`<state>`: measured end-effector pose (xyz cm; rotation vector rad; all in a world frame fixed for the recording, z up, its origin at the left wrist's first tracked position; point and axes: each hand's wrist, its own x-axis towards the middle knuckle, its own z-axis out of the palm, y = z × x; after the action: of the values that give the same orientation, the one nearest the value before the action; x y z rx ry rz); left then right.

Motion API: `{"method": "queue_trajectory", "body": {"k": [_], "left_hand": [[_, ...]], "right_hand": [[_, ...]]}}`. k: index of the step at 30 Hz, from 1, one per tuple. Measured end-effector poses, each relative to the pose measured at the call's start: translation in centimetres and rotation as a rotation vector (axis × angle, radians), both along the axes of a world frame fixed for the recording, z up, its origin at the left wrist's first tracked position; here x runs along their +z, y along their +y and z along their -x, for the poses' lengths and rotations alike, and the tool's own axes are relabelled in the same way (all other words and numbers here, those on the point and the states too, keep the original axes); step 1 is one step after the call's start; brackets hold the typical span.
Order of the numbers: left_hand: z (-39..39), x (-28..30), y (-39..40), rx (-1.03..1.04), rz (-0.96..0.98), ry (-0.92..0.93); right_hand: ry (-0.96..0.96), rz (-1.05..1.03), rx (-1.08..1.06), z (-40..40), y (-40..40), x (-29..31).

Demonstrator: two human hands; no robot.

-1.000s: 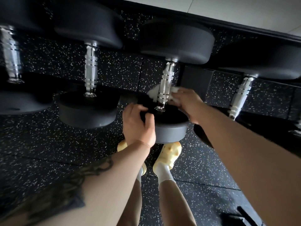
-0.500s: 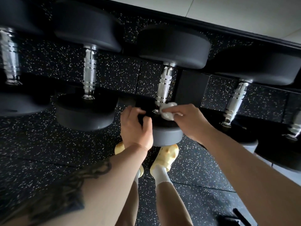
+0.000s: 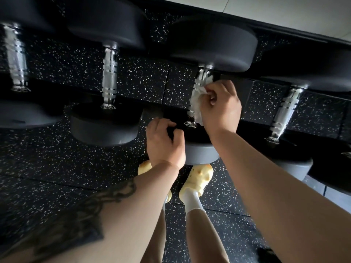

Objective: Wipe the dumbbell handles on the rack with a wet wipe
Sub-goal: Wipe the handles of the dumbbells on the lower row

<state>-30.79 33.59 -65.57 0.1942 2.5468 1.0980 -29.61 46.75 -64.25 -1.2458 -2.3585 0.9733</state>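
Your right hand (image 3: 220, 103) grips wet wipe (image 3: 196, 100) vs. chrome handle (image 3: 199, 86), touching its right side; handle axis runs near-far. Left hand (image 3: 164, 143) clamps near dumbbell head (image 3: 201, 154).

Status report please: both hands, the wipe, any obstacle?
Right hand pinches wet wipe against handle. Left hand grips near weight head. No obstacle visible.

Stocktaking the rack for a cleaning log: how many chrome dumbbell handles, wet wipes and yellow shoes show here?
Chrome dumbbell handles: 4
Wet wipe: 1, pinched in the right hand
Yellow shoes: 2
Total: 7
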Motion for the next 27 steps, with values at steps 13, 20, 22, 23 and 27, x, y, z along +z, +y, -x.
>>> {"method": "queue_trajectory", "body": {"k": [13,20,22,23,27], "left_hand": [[0.1,0.0,0.0,-0.001,0.019,0.017],[0.3,-0.1,0.1,-0.013,0.017,0.038],[0.2,-0.1,0.1,0.000,0.018,0.039],[0.2,0.0,0.1,0.009,0.019,0.029],[-0.1,0.1,0.1,0.027,0.016,0.021]], "right_hand": [[-0.089,0.007,0.463,-0.9,3.7,1.2],[-0.207,0.093,0.678,-1.2,0.0,0.5],[-0.335,0.133,0.706,-0.8,1.0,0.7],[-0.289,0.062,0.634,-0.1,1.6,0.8],[-0.031,-0.160,0.263,1.3,3.0,1.4]]}}
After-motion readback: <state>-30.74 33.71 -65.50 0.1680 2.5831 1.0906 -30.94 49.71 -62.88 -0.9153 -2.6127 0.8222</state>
